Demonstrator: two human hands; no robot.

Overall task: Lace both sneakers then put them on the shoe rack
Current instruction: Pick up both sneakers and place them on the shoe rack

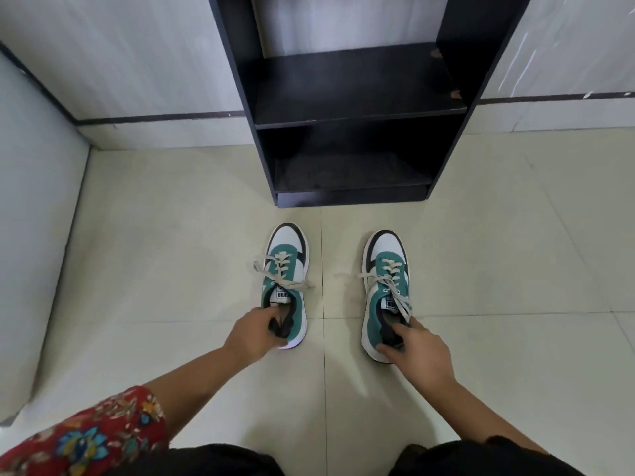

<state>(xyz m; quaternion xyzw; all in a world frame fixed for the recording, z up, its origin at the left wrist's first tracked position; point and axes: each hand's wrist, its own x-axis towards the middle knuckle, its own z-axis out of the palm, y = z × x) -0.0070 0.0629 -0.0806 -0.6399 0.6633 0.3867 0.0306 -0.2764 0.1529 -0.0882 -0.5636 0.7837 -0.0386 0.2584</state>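
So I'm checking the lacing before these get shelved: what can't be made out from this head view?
- Heel of the left green-and-white sneaker: covered by the left hand.
- Heel collar of the right green-and-white sneaker: covered by the right hand.
- Lace knots: too small to tell whether they're tied.
- Black wooden shoe rack: top cut off by the frame edge; bottom shelf in shadow.
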